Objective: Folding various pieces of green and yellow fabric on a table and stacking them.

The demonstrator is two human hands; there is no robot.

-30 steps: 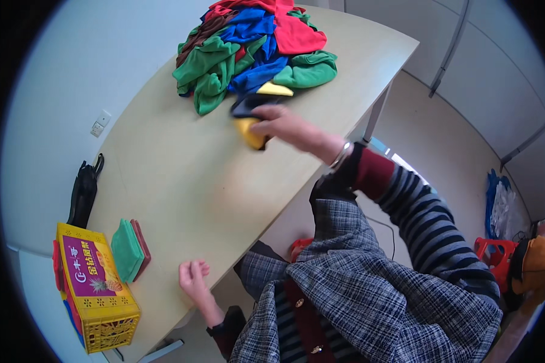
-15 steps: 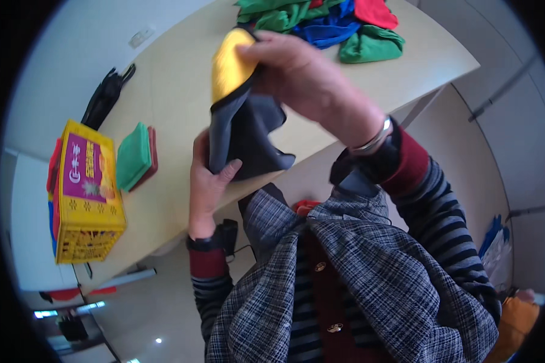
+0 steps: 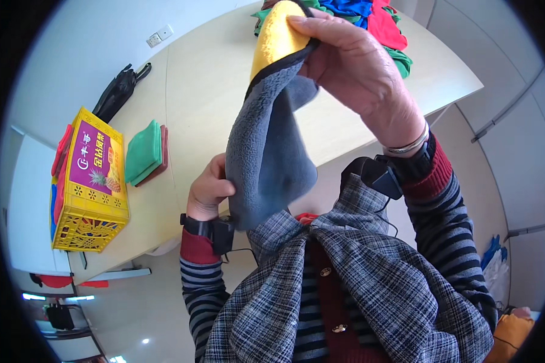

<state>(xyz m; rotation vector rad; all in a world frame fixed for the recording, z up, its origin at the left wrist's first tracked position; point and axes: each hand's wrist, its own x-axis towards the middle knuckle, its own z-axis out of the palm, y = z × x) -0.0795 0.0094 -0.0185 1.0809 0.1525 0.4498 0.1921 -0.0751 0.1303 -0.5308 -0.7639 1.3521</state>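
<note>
A plush two-sided cloth (image 3: 257,139), grey on one face and yellow on the other with black edging, hangs between my hands above the table's near edge. My right hand (image 3: 363,78) is closed on its upper end, thumb lying on the folded-over yellow part. Lower down, my left hand (image 3: 209,190) grips the cloth's left side, its thumb against the grey face and its other fingers partly hidden behind. The cloth's lower part droops loosely toward my lap. To the left of it, a small stack of folded cloths (image 3: 144,154), green over brownish red, lies on the table.
A yellow plastic crate (image 3: 91,227) with a purple label stands at the table's left, red and blue cloths in it. Behind it lies a black folded umbrella (image 3: 118,94). A heap of red, blue and green cloths (image 3: 386,27) rests at the far side of the pale table (image 3: 200,78).
My right hand has moved up and to the right with the cloth, and my left hand is slightly lower. The cloth, bunched before, now hangs longer, showing more grey.
</note>
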